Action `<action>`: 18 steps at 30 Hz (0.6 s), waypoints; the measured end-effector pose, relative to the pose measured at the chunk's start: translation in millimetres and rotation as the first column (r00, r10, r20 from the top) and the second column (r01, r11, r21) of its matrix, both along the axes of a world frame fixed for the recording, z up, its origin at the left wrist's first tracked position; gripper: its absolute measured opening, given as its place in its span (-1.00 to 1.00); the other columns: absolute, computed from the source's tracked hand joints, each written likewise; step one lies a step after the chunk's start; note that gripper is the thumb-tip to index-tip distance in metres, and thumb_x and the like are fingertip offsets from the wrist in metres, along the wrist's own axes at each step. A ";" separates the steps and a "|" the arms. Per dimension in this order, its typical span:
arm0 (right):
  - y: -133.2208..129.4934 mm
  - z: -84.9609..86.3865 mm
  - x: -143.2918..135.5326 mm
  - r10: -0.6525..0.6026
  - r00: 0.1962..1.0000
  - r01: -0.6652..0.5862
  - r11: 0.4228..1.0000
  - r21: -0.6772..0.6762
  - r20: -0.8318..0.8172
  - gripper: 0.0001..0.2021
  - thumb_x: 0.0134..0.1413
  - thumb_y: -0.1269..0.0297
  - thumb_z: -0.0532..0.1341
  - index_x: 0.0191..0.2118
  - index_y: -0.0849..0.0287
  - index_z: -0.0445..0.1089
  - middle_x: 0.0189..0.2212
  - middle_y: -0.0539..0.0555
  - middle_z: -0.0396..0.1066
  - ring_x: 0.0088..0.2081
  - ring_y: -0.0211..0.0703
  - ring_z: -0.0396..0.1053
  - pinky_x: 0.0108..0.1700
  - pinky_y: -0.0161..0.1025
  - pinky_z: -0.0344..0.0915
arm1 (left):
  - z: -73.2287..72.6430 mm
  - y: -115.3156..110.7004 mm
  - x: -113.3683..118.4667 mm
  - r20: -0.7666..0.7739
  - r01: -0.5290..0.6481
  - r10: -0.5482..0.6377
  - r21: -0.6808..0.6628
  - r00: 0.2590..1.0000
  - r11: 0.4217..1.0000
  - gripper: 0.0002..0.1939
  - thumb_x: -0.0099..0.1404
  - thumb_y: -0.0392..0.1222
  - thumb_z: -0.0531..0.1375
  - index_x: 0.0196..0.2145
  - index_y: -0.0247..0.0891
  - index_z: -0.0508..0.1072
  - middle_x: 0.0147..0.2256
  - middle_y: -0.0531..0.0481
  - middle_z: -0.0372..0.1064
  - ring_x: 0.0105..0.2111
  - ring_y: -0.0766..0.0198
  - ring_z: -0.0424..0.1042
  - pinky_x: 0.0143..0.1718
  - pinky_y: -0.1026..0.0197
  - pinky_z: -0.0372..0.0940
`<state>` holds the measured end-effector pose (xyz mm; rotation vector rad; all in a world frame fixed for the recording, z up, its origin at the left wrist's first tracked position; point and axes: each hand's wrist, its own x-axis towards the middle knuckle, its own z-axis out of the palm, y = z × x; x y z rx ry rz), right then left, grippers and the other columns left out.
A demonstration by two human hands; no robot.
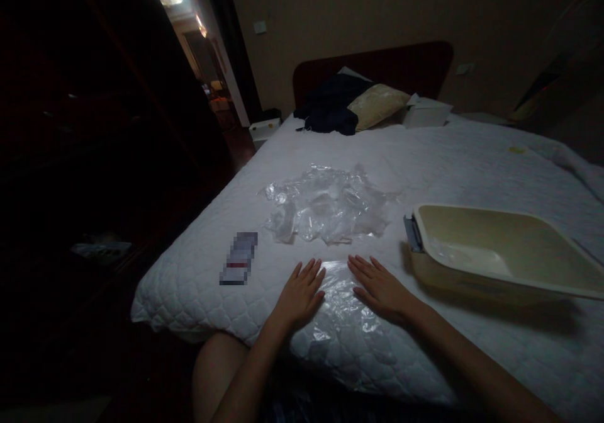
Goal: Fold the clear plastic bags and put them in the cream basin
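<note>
A clear plastic bag [340, 303] lies spread on the white quilted bed near its front edge, wrinkled and shiny. My left hand [302, 291] rests flat at the bag's left side, fingers stretched out. On the right side my right hand [376, 286] lies flat too, its fingers pointing up and left. Neither hand grips anything. Just beyond my fingertips is a loose pile of crumpled clear plastic bags [325, 206].
To the right stands a cream plastic bin [500, 240] with a grey side latch. A phone-like object [239, 259], blurred out, lies on the bed [198, 284] at left. Dark cloth [330, 102], a beige pillow [380, 105] and a white box [427, 113] sit by the headboard.
</note>
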<state>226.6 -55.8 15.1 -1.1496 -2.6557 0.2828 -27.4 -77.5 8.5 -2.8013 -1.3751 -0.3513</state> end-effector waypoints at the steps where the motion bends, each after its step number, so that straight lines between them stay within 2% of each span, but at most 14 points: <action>1: -0.9 -0.6 3.7 -0.004 1.000 0.004 1.000 -0.001 -0.005 -0.42 0.15 0.02 -0.10 0.22 0.16 -0.16 0.21 0.15 -0.14 0.21 -0.01 -0.15 0.18 0.06 -0.18 | 0.4 -0.1 0.1 -0.001 -0.001 0.001 0.000 1.000 1.000 -0.50 0.31 -0.06 -0.12 0.16 -0.24 -0.01 0.19 -0.13 -0.10 0.20 0.16 -0.17 0.16 -0.04 -0.19; 5: -3.6 -5.1 11.4 -0.014 1.000 0.014 1.000 0.008 -0.026 -0.41 0.13 0.00 -0.09 0.23 0.14 -0.17 0.21 0.14 -0.16 0.21 0.01 -0.16 0.19 0.06 -0.17 | 2.1 -1.0 -0.6 -0.004 0.005 -0.005 -0.014 1.000 1.000 -0.50 0.31 -0.05 -0.12 0.17 -0.21 -0.02 0.19 -0.11 -0.10 0.19 0.16 -0.15 0.16 -0.05 -0.19; 11: -3.3 -12.7 16.8 -0.092 0.995 0.093 0.996 0.007 -0.036 -0.42 0.15 0.02 -0.11 0.23 0.17 -0.18 0.21 0.15 -0.17 0.21 -0.01 -0.17 0.18 0.04 -0.15 | 1.7 -5.2 -4.9 0.000 -0.026 0.026 -0.024 1.000 0.999 -0.49 0.31 -0.04 -0.12 0.17 -0.23 -0.03 0.20 -0.12 -0.12 0.20 0.16 -0.16 0.16 -0.04 -0.18; 18: -7.0 -6.2 12.5 -0.079 0.995 0.080 0.997 0.003 -0.064 -0.37 0.09 -0.04 -0.05 0.23 0.10 -0.17 0.23 0.13 -0.18 0.22 0.04 -0.19 0.18 0.09 -0.21 | 1.0 -6.2 -3.4 0.008 -0.046 0.046 -0.023 0.999 0.999 -0.48 0.31 -0.06 -0.12 0.18 -0.24 -0.07 0.21 -0.12 -0.19 0.21 0.14 -0.24 0.16 -0.05 -0.19</action>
